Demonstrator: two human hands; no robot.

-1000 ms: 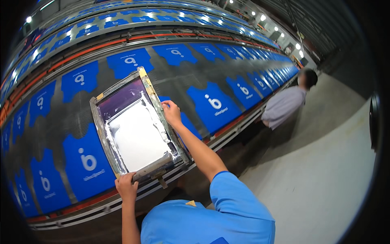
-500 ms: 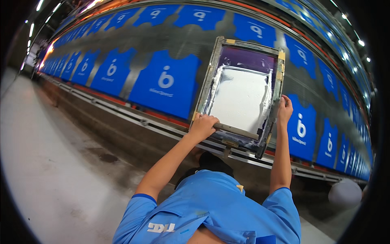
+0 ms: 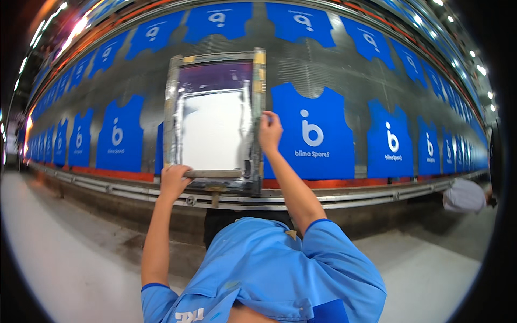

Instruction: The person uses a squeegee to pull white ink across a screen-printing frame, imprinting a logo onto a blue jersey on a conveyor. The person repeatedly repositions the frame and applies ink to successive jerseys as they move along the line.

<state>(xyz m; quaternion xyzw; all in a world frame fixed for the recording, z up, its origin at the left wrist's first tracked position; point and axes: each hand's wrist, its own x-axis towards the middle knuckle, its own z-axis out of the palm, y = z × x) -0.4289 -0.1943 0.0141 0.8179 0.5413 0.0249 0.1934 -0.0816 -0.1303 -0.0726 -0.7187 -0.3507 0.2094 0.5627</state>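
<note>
A screen-printing frame with worn metal rails and yellow tape at its corners is over the long printing table. Thick white ink covers most of its mesh, and purple shows at the far end. A squeegee bar lies across the near end. My left hand is closed round the near left corner, by the squeegee's end. Closed fingers of my right hand grip the right rail about halfway along. Whether the frame rests flat or is slightly raised I cannot tell. A blue shirt piece partly shows beneath its left side.
Blue shirt pieces with white prints, such as one right of the frame and one to its left, lie in two rows. A metal rail runs along the table's near edge. Someone's grey-white cap shows at far right.
My view has swung round, so the tilted frame now looks upright and sits further left in the picture. Both hands keep their hold on it.
</note>
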